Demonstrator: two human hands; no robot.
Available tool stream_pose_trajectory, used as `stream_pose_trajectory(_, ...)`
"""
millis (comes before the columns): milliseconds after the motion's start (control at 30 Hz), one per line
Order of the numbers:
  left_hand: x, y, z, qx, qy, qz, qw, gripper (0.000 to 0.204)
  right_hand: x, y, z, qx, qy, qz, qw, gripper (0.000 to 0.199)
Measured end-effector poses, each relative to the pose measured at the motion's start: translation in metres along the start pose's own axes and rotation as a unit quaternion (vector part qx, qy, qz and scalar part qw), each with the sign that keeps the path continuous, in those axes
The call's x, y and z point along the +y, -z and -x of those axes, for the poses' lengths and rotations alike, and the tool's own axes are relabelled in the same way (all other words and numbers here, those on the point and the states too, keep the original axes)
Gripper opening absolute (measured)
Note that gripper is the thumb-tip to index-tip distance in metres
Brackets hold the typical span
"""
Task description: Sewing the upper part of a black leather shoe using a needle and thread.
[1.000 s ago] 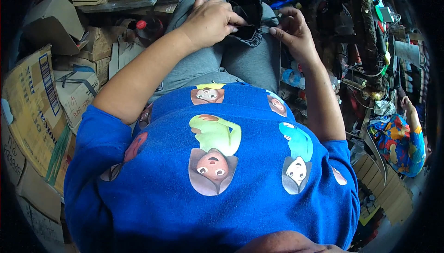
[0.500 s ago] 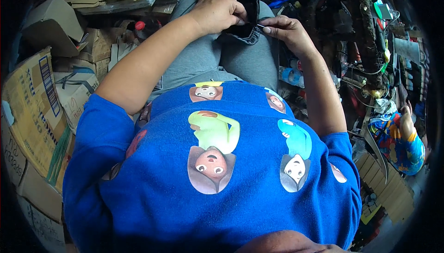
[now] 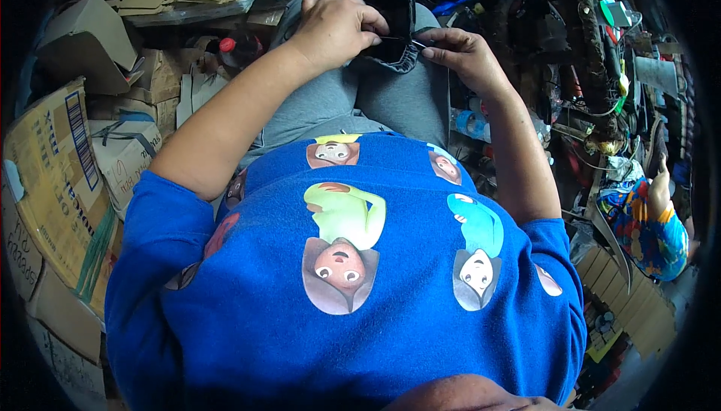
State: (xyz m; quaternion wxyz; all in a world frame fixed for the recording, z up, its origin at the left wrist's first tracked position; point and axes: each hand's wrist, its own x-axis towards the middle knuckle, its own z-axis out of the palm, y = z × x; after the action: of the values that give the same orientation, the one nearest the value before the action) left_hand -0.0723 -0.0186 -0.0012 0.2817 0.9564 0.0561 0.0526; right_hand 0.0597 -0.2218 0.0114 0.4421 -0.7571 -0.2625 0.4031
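both hands are closed in pinch grips on a dark fabric piece point(image 3: 387, 6) with a gathered elastic hem, held over the grey-trousered knees point(image 3: 353, 99) at the far middle of the scene. left hand point(image 3: 334, 28) is clamped on the hem's left side; right hand point(image 3: 462, 54) pinches a thin needle-like item point(image 3: 402, 39), too small to identify. its long axis runs left to right between the fingertips. the fabric lies just beyond both grips, nearer the left hand. cardboard boxes point(image 3: 60, 163) are stacked at left.
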Motion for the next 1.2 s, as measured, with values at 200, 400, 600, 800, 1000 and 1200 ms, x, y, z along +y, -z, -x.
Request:
stream_pose_trajectory(200, -0.002, 0.003, -0.005, 0.044, -0.063, -0.043, 0.996, 0.012, -0.008, 0.005, -0.002, -0.004, 0.024, 0.133, 0.991, 0.023)
stream_pose_trajectory(400, 0.003, 0.0, 0.004, -0.012, -0.001, 0.006, 1.0, 0.015, -0.011, 0.0, 0.001, -0.011, -0.026, 0.092, 0.995, 0.025)
stream_pose_trajectory(600, 0.013, -0.002, -0.014, -0.064, 0.098, 0.032, 0.993, 0.02, -0.007, 0.002, -0.003, -0.027, 0.006, 0.014, 0.999, 0.025)
stream_pose_trajectory(800, -0.003, -0.003, -0.005, -0.053, 0.012, 0.033, 0.998, 0.023, -0.002, 0.007, -0.006, -0.052, -0.028, -0.007, 0.998, 0.028)
stream_pose_trajectory(1000, 0.008, -0.009, -0.007, -0.044, 0.059, 0.012, 0.997, 0.021, -0.002, 0.008, -0.012, -0.056, -0.032, -0.022, 0.998, 0.028)
stream_pose_trajectory(1200, 0.016, -0.016, -0.017, -0.017, 0.068, 0.076, 0.995, 0.013, -0.003, 0.006, -0.019, -0.068, -0.02, -0.041, 0.997, 0.025)
